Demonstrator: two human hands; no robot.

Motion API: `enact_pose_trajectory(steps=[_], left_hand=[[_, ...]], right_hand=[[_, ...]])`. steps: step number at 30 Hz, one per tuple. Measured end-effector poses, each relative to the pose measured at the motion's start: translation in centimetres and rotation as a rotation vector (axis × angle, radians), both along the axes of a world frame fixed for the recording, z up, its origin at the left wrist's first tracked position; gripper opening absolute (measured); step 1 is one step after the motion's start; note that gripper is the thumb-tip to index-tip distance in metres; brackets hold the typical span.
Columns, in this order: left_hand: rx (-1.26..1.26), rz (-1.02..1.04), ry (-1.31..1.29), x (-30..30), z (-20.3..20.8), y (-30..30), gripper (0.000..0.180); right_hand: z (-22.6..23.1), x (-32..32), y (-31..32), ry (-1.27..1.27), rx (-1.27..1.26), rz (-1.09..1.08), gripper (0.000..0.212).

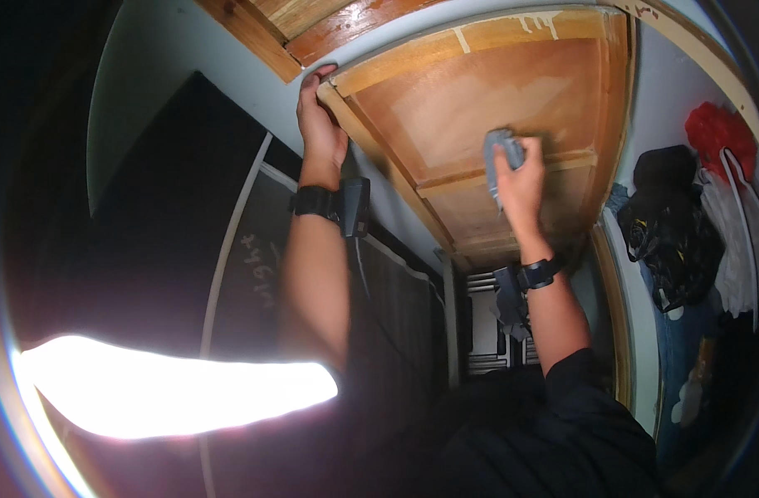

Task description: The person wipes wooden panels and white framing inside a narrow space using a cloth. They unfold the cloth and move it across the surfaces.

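Note:
A wooden door with framed, recessed panels fills the upper middle, its paint or varnish patchy and pale drips along its top rail. My left hand is closed round the door's upper left corner, fingertips curling over the edge. In my right hand is a bunched grey cloth, held against or very near the panel just above the cross rail. Whether it presses on the wood cannot be made out. Both wrists carry black straps with devices, the left one boxy.
Bags and clothing hang on the right: a black bag, a red bundle and a white garment. Wooden boards run overhead. Dark panels stand on the left, above a glaring bright light.

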State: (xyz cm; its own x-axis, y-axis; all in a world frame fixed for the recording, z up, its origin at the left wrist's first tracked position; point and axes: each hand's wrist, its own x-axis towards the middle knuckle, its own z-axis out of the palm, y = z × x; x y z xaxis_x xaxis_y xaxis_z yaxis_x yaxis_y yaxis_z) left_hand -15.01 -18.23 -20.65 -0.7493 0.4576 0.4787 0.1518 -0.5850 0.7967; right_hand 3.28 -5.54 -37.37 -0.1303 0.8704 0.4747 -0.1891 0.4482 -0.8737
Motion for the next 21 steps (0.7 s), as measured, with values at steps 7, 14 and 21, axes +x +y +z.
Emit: enact_pose_trajectory(steps=[7, 14, 21], left_hand=[[0.043, 0.034, 0.038, -0.4, -0.2, 0.2, 0.029], [0.024, 0.056, 0.073, 0.3, -0.1, 0.3, 0.029], [-0.013, 0.054, 0.055, 0.5, 0.0, 0.1, 0.031]], right_hand=[[-0.8, -0.8, -0.6, -0.166, -0.027, -0.068, 0.025], [-1.9, -5.7, -7.1, -0.292, 0.038, 0.063, 0.027], [-1.3, -6.7, -8.7, -0.318, 0.023, 0.243, 0.025]])
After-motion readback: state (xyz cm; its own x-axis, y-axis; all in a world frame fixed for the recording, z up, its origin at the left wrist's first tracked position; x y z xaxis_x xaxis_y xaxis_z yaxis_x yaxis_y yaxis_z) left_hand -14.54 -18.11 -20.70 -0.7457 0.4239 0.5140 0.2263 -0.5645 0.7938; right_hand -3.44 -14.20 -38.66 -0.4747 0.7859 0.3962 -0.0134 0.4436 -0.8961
